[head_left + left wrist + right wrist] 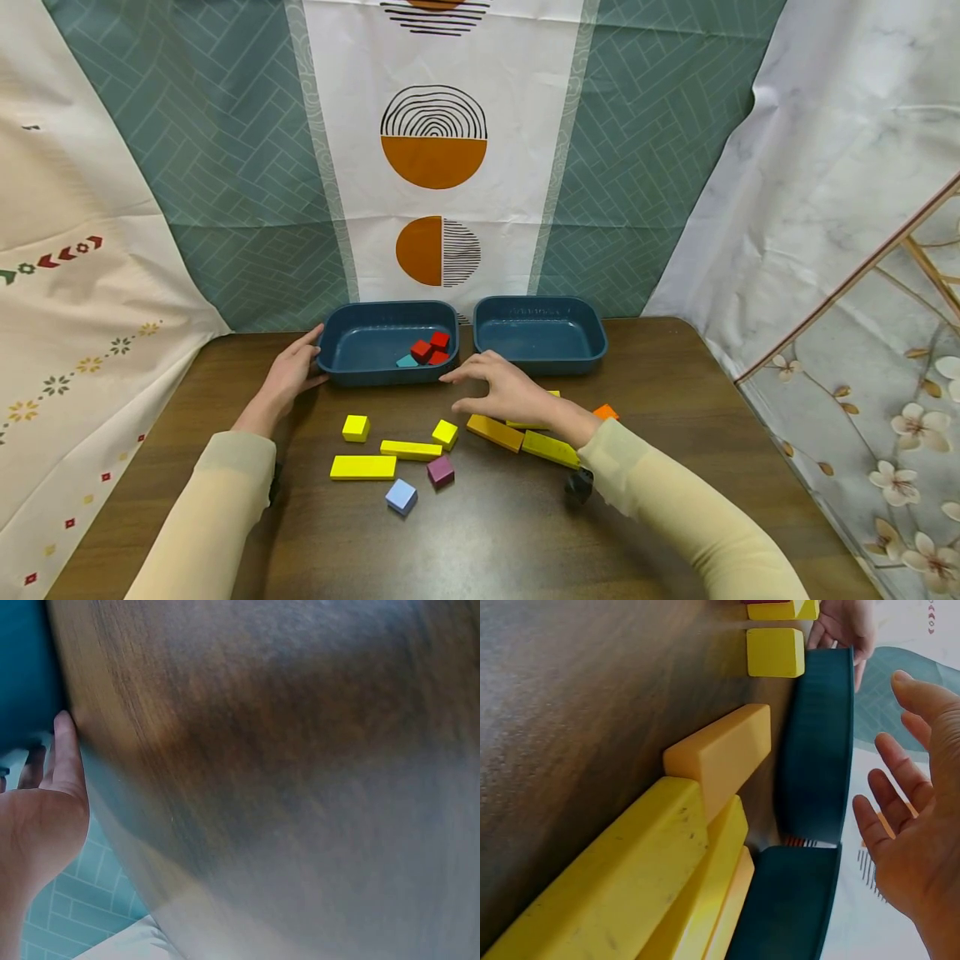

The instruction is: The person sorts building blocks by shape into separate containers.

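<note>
The work seems only partly done: red blocks [422, 351] sit at four o'clock inside the left tray [382, 377]; yellow blocks [363, 467], apparently remaining, lie toward six. The left hand [289, 375], unclenched, touches the tray's nine-o'clock end; the right hand [513, 390], holding nothing, hovers beside four.

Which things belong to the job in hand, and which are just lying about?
Likely job: left bin, touched by left hand; right bin; red blocks; teal piece; yellow blocks; orange blocks; purple cube; blue cube.

Likely incidental: patterned backdrop; floral cloth.
</note>
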The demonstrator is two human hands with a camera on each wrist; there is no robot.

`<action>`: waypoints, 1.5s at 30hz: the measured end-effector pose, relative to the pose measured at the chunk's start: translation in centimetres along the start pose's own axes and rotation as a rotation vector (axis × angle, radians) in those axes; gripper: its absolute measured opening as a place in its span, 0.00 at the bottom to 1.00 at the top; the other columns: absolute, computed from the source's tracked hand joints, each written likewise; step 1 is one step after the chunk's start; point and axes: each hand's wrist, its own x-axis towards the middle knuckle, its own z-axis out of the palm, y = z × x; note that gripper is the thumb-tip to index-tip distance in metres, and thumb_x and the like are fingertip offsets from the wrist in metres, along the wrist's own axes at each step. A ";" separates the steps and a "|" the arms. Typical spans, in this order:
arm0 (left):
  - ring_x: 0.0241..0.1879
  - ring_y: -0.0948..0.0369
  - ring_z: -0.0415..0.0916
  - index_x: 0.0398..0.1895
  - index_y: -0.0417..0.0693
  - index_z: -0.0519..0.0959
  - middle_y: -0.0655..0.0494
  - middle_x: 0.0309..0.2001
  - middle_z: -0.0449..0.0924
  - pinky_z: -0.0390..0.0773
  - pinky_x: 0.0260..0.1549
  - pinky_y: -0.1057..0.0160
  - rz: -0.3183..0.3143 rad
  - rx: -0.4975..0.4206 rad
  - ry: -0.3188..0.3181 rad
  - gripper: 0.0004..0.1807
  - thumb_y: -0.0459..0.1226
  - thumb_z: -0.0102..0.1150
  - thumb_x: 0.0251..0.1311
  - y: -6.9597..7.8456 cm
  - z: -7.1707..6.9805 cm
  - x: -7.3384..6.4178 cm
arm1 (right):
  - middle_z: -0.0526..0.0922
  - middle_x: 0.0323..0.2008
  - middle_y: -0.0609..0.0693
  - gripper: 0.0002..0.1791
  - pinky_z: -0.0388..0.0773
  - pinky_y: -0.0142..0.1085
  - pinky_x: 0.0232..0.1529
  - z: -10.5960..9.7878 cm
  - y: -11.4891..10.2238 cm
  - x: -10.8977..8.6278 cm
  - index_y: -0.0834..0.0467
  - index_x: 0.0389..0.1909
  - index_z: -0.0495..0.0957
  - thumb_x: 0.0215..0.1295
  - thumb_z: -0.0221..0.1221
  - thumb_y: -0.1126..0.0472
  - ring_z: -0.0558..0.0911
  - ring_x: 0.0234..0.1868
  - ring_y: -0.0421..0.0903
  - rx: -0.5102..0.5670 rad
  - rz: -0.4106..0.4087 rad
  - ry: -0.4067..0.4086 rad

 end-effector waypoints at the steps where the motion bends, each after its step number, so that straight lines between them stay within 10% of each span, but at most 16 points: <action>1: 0.74 0.42 0.58 0.84 0.61 0.47 0.44 0.82 0.41 0.68 0.65 0.42 0.002 0.003 0.001 0.31 0.41 0.29 0.80 0.1 0.0 -0.1 | 0.80 0.53 0.39 0.24 0.77 0.47 0.54 0.1 0.1 0.0 0.40 0.63 0.81 0.67 0.67 0.45 0.72 0.59 0.52 0.005 0.000 -0.004; 45: 0.74 0.42 0.58 0.84 0.59 0.47 0.45 0.82 0.41 0.68 0.65 0.41 0.010 0.000 -0.002 0.31 0.42 0.30 0.81 0.2 0.1 -0.3 | 0.81 0.52 0.38 0.22 0.75 0.36 0.52 2.5 1.6 -0.1 0.44 0.59 0.84 0.64 0.70 0.52 0.70 0.56 0.40 -0.106 -0.070 -0.110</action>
